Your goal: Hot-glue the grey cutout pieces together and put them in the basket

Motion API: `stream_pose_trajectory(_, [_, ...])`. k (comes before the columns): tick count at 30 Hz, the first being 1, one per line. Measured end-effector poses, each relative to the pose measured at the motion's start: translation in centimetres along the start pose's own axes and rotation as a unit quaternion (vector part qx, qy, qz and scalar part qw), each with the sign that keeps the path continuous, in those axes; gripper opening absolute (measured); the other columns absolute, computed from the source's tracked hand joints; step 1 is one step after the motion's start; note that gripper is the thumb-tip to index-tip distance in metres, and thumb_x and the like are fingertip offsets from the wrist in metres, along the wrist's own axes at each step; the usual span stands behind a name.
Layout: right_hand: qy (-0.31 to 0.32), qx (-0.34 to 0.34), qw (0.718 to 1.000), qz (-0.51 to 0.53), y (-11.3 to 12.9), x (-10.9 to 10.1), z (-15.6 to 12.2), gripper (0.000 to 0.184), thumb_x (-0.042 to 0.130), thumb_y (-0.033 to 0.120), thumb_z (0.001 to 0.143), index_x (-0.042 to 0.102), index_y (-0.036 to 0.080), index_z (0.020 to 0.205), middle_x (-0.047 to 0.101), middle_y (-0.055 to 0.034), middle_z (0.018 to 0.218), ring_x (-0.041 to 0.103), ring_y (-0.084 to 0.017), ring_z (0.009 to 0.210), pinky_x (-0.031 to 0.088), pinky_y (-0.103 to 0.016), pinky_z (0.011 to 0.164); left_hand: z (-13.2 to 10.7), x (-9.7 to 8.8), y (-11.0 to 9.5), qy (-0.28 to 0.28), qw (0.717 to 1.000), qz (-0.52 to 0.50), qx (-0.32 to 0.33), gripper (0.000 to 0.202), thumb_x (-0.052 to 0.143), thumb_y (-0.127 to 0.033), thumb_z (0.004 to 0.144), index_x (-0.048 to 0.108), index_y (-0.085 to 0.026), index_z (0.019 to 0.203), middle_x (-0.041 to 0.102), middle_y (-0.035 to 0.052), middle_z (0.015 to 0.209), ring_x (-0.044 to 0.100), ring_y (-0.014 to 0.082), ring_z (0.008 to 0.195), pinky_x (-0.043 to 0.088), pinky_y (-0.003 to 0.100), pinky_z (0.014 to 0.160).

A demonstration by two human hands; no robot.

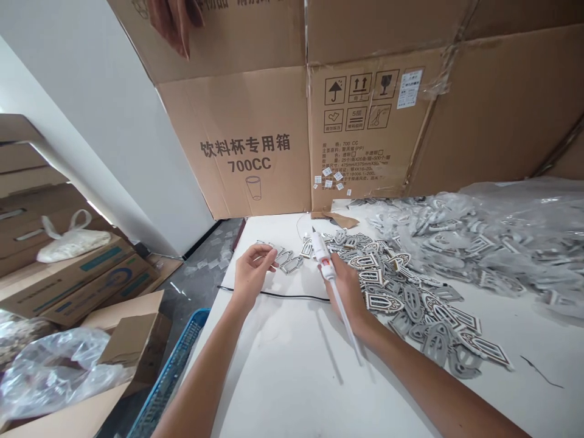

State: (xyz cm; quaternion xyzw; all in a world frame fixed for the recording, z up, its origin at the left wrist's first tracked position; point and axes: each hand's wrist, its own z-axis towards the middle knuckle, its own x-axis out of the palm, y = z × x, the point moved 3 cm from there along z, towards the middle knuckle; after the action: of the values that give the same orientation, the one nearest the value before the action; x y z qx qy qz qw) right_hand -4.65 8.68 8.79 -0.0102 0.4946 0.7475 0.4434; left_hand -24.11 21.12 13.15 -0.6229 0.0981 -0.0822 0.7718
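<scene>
My left hand (pixel 254 274) lies on the white table (pixel 283 371), its fingertips on small grey openwork cutouts (pixel 292 264). Whether those fingers grip one, I cannot tell. My right hand (pixel 349 295) is closed around a white pen-shaped glue applicator (pixel 323 257), whose tip points away from me and whose long white stick trails towards me. A heap of grey and cream arch-shaped cutouts (pixel 392 292) spreads just right of that hand. A thin black cable (pixel 274 295) crosses the table beneath both hands.
Further cutouts fill a clear plastic bag (pixel 502 237) at the back right. A wall of stacked cardboard cartons (pixel 246 140) rises behind the table, and another person's hand (pixel 176 24) rests high on it. A blue crate (pixel 173 365) and open cartons stand left of the table.
</scene>
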Motion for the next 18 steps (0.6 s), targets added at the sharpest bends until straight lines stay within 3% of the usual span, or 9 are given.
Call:
stream_pose_trajectory(3, [-0.042, 0.078, 0.99, 0.114, 0.1, -0.3, 0.3, 0.022, 0.062, 0.043, 0.1, 0.055, 0.024, 0.09, 0.062, 0.0018, 0.073, 0.06, -0.018, 0.061, 0.047, -0.032, 0.063, -1.0, 1.3, 0.2, 0.093, 0.995, 0.022, -0.027, 0.042, 0.089, -0.054, 0.074, 0.074, -0.02, 0.091, 0.074, 0.0052, 0.082, 0.076, 0.022, 0.071, 0.065, 0.036, 0.069])
stream_pose_trajectory(6, [-0.062, 0.161, 0.955, 0.242, -0.1, -0.2, 0.4, 0.035, 0.073, 0.055, 0.091, 0.057, 0.024, 0.094, 0.065, 0.0022, 0.073, 0.065, -0.019, 0.061, 0.055, -0.033, 0.061, -2.3, 3.0, 0.7, 0.189, 0.98, 0.035, -0.047, 0.037, 0.087, -0.053, 0.076, 0.076, -0.021, 0.09, 0.076, 0.0057, 0.081, 0.077, 0.0236, 0.073, 0.065, 0.037, 0.07])
stream_pose_trajectory(8, [-0.073, 0.204, 0.927, 0.306, -0.4, -0.1, 0.4, 0.045, 0.082, 0.058, 0.082, 0.056, 0.024, 0.096, 0.066, 0.0031, 0.071, 0.066, -0.019, 0.059, 0.056, -0.033, 0.058, -3.1, 3.9, 0.9, 0.222, 0.972, 0.051, -0.047, 0.034, 0.086, -0.052, 0.078, 0.076, -0.022, 0.089, 0.077, 0.0052, 0.08, 0.075, 0.0217, 0.069, 0.063, 0.034, 0.066])
stream_pose_trajectory(13, [-0.066, 0.273, 0.876, 0.393, -0.7, 0.6, 0.4, 0.057, 0.093, 0.056, 0.067, 0.056, 0.023, 0.094, 0.065, 0.0049, 0.063, 0.063, -0.016, 0.054, 0.055, -0.029, 0.054, -3.6, 4.7, 0.5, 0.173, 0.972, 0.152, 0.037, 0.026, 0.079, -0.05, 0.084, 0.08, -0.024, 0.086, 0.08, 0.0034, 0.086, 0.062, 0.0155, 0.063, 0.052, 0.029, 0.061])
stream_pose_trajectory(18, [-0.059, 0.257, 0.878, 0.398, 0.0, 0.7, 0.4, 0.056, 0.092, 0.056, 0.069, 0.057, 0.023, 0.098, 0.065, 0.006, 0.063, 0.065, -0.016, 0.057, 0.056, -0.029, 0.055, -3.4, 4.4, 0.4, 0.121, 0.974, 0.182, 0.052, 0.023, 0.079, -0.047, 0.084, 0.08, -0.024, 0.081, 0.078, 0.002, 0.08, 0.051, 0.014, 0.058, 0.045, 0.029, 0.058])
